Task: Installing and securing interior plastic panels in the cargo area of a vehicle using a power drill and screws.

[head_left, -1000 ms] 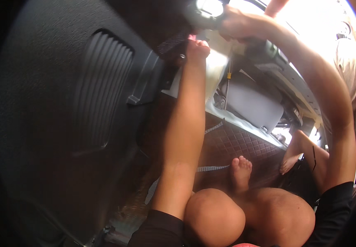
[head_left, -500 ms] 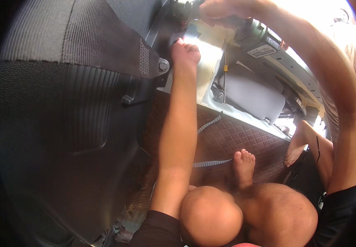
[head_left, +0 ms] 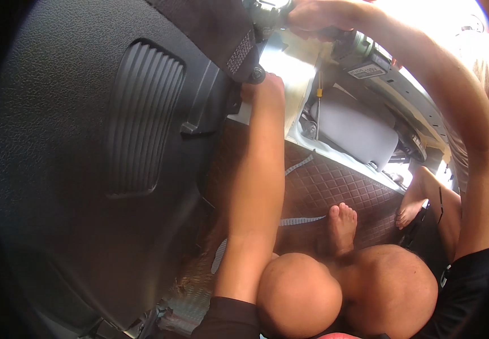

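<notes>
My right hand (head_left: 316, 17) grips a green-and-black cordless power driver (head_left: 270, 12), its battery (head_left: 368, 65) jutting out toward the right. The driver's nose points at the top edge of the view, above the belt end. My left hand (head_left: 268, 86) is closed at the bolted metal end (head_left: 255, 74) of a dark seat belt (head_left: 213, 25). Its fingertips are partly hidden behind that end plate. The belt hangs across a black textured trim panel (head_left: 69, 113) with a ribbed vent (head_left: 145, 118).
A yellow-handled screwdriver (head_left: 319, 93) stands beside a grey padded piece (head_left: 357, 121). Brown quilted flooring (head_left: 340, 175) bears pale strips (head_left: 301, 220). My knees (head_left: 301, 294) and bare foot (head_left: 343, 226) are below. Another person's foot (head_left: 411, 212) is at right.
The belt end has shifted right and up, and the strap has drawn off the ribbed vent. My left hand has moved down onto the belt end; the right still holds the driver.
</notes>
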`<move>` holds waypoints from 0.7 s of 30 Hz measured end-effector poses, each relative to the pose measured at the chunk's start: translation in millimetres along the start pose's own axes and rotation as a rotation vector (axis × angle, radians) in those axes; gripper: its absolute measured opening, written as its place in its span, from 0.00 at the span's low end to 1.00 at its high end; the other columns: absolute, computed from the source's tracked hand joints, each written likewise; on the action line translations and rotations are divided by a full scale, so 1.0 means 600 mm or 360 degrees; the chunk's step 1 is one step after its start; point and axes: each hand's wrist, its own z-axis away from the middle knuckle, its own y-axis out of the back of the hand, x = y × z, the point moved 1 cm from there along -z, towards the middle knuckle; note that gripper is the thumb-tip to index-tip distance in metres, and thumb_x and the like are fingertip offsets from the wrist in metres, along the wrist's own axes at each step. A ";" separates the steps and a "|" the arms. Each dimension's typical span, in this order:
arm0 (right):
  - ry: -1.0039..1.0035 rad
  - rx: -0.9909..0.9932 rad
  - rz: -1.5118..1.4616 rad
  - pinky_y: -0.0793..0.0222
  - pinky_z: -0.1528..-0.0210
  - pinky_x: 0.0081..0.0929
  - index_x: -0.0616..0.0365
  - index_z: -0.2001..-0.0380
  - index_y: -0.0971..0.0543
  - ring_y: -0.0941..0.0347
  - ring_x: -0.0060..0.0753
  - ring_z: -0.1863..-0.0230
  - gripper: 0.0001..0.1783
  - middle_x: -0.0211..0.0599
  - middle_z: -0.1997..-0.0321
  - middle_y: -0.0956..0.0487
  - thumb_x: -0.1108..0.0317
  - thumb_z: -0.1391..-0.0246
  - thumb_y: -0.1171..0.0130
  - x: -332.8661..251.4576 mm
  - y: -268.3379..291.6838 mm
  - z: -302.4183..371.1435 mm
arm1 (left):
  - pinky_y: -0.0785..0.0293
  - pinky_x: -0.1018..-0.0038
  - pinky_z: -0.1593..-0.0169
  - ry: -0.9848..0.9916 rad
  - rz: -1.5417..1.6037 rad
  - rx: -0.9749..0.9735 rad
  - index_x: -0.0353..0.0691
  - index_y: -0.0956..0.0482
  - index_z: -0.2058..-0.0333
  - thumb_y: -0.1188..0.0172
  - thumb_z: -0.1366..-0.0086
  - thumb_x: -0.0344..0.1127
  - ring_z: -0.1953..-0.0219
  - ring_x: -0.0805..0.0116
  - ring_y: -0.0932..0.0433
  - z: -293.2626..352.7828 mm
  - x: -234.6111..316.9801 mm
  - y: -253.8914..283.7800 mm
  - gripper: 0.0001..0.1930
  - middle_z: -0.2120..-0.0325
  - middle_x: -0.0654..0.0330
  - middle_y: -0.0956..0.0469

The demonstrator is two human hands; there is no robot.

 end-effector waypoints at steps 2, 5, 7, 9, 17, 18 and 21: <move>0.0050 0.0037 -0.0040 0.34 0.79 0.32 0.60 0.79 0.21 0.28 0.30 0.82 0.10 0.35 0.83 0.25 0.68 0.55 0.50 0.024 -0.003 -0.023 | 0.25 0.72 0.57 -0.0187 -0.0582 -0.0029 0.31 0.31 0.48 0.53 0.35 0.30 0.52 0.69 0.26 -0.004 -0.003 0.000 0.17 0.50 0.60 0.26; 0.0294 0.0130 -0.0141 0.33 0.78 0.30 0.59 0.78 0.20 0.27 0.29 0.82 0.09 0.35 0.83 0.25 0.68 0.54 0.49 0.063 -0.017 -0.061 | 0.22 0.70 0.55 -0.0123 -0.0026 0.0025 0.31 0.28 0.50 0.52 0.35 0.31 0.52 0.68 0.23 0.013 0.003 0.000 0.16 0.49 0.58 0.24; 0.1191 0.0327 -0.0065 0.32 0.78 0.30 0.58 0.78 0.20 0.27 0.29 0.82 0.09 0.35 0.84 0.26 0.69 0.53 0.49 0.069 -0.026 -0.073 | 0.22 0.70 0.56 0.0146 0.0615 0.0138 0.31 0.25 0.53 0.51 0.35 0.31 0.54 0.67 0.22 0.032 0.015 -0.002 0.14 0.51 0.57 0.23; 0.1914 0.0650 0.0021 0.31 0.78 0.29 0.57 0.77 0.20 0.26 0.28 0.82 0.09 0.34 0.84 0.26 0.69 0.52 0.49 0.061 -0.027 -0.068 | 0.21 0.70 0.57 0.0385 0.0992 0.0232 0.31 0.24 0.55 0.50 0.35 0.30 0.56 0.65 0.21 0.050 0.028 -0.001 0.13 0.53 0.57 0.22; 0.0016 0.0027 0.0229 0.33 0.80 0.33 0.61 0.82 0.21 0.28 0.32 0.82 0.11 0.38 0.83 0.24 0.66 0.57 0.48 -0.028 0.000 -0.003 | 0.24 0.71 0.72 0.0513 0.1292 0.0283 0.30 0.28 0.57 0.48 0.38 0.34 0.66 0.63 0.20 0.072 0.049 0.003 0.14 0.59 0.55 0.22; 0.0027 -0.0013 0.0272 0.33 0.80 0.33 0.61 0.81 0.21 0.28 0.32 0.82 0.11 0.38 0.83 0.24 0.66 0.57 0.48 -0.033 -0.001 -0.001 | 0.24 0.71 0.72 0.0486 0.1303 0.0300 0.30 0.28 0.57 0.48 0.38 0.34 0.66 0.63 0.20 0.072 0.050 0.003 0.14 0.59 0.55 0.22; -0.0095 0.0041 0.0215 0.32 0.80 0.34 0.62 0.81 0.20 0.28 0.32 0.82 0.12 0.38 0.83 0.24 0.66 0.56 0.48 -0.032 -0.002 -0.001 | 0.24 0.72 0.73 0.0481 0.1430 0.0352 0.28 0.29 0.57 0.48 0.38 0.33 0.66 0.62 0.20 0.080 0.053 0.004 0.14 0.60 0.53 0.22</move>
